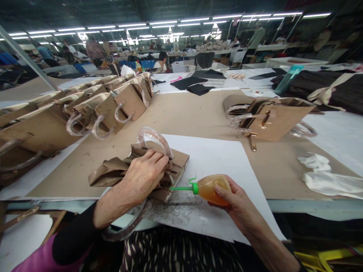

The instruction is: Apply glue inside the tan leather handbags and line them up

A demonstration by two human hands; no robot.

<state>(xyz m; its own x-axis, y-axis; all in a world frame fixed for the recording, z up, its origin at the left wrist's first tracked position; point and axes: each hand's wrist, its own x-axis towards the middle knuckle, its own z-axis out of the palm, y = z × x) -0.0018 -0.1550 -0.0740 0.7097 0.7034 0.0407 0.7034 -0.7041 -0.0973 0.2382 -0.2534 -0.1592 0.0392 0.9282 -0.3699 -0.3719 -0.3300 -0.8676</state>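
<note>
The left hand was pressing down on a folded tan bag, its fingers curled over the top of the folds without fully gripping them. The bag lay on a white sheet of paper at the near edge of a work table, with its plastic-wrapped handle rising just behind the fingers. The right hand was closed around a squeeze bottle of amber liquid, its green nozzle tilted toward the bag and ending just beside it. A row of tan bags stood along the table's left side, while another tan bag with gold-coloured fittings lay to the right, near crumpled white cloth
</note>
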